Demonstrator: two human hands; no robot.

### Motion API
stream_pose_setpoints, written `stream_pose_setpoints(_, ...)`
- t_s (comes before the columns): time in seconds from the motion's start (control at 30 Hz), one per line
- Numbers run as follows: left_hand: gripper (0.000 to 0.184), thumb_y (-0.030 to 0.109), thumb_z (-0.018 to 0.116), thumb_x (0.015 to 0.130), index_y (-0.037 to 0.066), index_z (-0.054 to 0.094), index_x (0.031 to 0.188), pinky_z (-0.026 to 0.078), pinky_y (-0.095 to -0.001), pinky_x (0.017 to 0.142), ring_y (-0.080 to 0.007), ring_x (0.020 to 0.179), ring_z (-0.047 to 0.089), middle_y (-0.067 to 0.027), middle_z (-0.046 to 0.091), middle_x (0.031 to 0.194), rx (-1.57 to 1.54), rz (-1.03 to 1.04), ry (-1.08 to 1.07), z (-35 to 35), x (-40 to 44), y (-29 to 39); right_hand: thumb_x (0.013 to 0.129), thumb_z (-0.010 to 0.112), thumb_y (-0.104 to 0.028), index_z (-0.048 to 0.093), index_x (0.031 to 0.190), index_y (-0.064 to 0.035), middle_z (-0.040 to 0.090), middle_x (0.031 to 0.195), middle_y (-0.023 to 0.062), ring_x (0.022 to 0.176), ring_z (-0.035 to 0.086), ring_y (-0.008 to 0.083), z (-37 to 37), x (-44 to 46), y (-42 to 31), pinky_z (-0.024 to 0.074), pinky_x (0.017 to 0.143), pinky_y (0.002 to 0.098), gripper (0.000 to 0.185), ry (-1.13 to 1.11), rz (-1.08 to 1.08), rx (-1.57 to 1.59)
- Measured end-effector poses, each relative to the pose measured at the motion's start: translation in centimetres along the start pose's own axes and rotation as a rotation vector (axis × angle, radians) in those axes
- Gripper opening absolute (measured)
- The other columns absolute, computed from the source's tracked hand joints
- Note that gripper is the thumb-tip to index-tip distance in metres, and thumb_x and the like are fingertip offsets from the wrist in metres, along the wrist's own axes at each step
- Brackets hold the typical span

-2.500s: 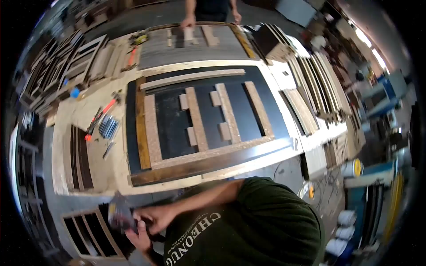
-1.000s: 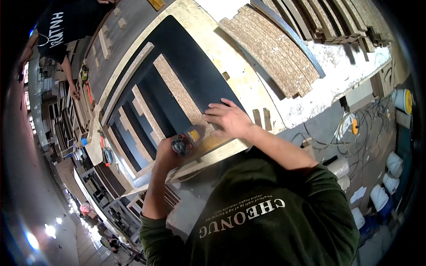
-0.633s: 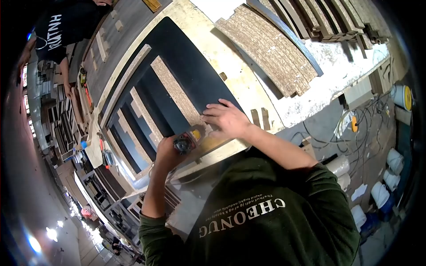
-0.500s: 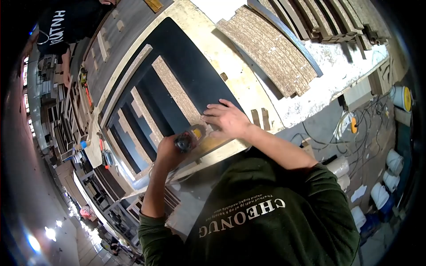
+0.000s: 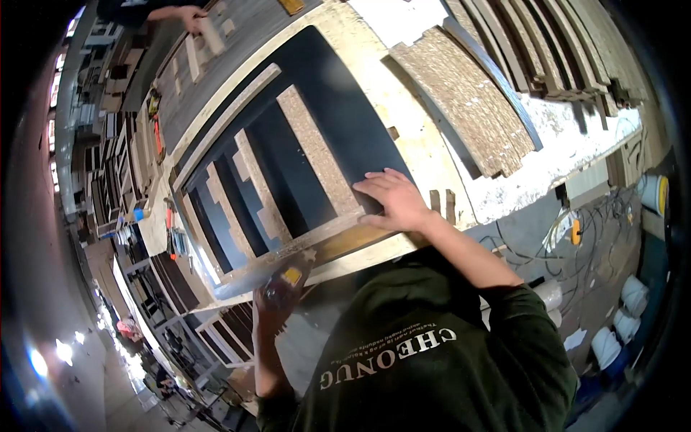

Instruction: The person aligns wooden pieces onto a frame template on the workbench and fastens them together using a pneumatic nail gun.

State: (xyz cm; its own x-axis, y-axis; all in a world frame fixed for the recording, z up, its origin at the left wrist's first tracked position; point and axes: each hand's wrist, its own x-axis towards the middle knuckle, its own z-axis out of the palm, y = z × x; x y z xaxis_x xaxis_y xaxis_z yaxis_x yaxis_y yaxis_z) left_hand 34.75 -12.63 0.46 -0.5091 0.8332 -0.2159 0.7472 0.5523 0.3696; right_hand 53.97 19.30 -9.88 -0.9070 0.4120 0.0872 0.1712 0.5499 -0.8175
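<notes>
Particle-board strips (image 5: 317,151) lie in a comb-like layout on a dark panel (image 5: 345,108). My right hand (image 5: 396,201) rests palm down with fingers spread, over the front strip where it meets the rightmost upright one. Further left, my left hand (image 5: 275,306) is wrapped round a dark handheld tool (image 5: 284,284) with a yellow label, blurred by motion. The tool is just off the panel's near edge, its tip close to that edge. Small blocks (image 5: 272,223) sit beside the middle strips.
Stacked boards (image 5: 468,101) stand on the bench at the right. Behind the panel, a co-worker's hand (image 5: 191,18) holds a light block over a grey board (image 5: 245,43). Cables (image 5: 590,230) and white buckets (image 5: 606,345) are on the floor at right.
My left hand and the tool have moved away from the strip joint, down and left. My right hand keeps its place on the strips. The co-worker's hand now holds a block.
</notes>
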Motion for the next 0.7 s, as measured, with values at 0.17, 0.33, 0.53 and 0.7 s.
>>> stream_pose_setpoints(0.17,0.020,0.012,0.074,0.071,0.006,0.056,0.078,0.047,-0.0354,0.058,-0.0207,0.060,0.056,-0.0050,0.058,0.068,-0.311,-0.439,0.059,-3.4,-4.9,2.1,0.077,0.066,-0.046,0.035,0.140,-0.0049,0.032,0.147,0.0149,0.137,0.029,0.0321,-0.1,0.2,-2.0,0.0222,0.112,0.0505,0.081,-0.078,0.095,-0.184)
stream_pose_setpoints(0.33,0.024,0.009,0.072,0.070,0.003,0.054,0.085,0.046,-0.0343,0.066,-0.0182,0.073,0.052,-0.0066,0.056,0.080,-0.282,-0.619,0.254,-2.7,-13.1,-9.5,0.082,0.050,-0.063,0.023,0.146,-0.0023,0.013,0.156,0.0131,0.144,0.005,0.0331,4.2,-2.2,-5.8,0.0084,0.111,0.0602,0.093,-0.150,0.142,-0.633)
stream_pose_setpoints(0.53,0.037,0.014,0.066,0.074,-0.002,0.057,0.106,0.047,-0.0374,0.073,-0.0239,0.081,0.055,-0.0100,0.059,0.091,-0.143,-0.536,0.423,-4.8,-20.0,-30.0,0.086,0.061,-0.033,0.068,0.092,-0.0141,0.067,0.094,0.0069,0.089,0.065,0.0289,9.5,-5.7,-13.0,0.0517,0.078,0.0392,0.021,-0.296,0.039,-0.016)
stream_pose_setpoints(0.7,0.041,0.016,0.065,0.075,-0.003,0.057,0.111,0.047,-0.0385,0.073,-0.0258,0.081,0.056,-0.0113,0.060,0.091,-0.170,-0.668,0.546,-6.7,-21.5,-48.6,0.082,0.064,-0.026,0.067,0.087,-0.0089,0.064,0.080,0.0099,0.072,0.062,0.0298,12.6,-2.0,-13.2,0.0491,0.065,0.0387,0.018,0.226,0.246,-0.179)
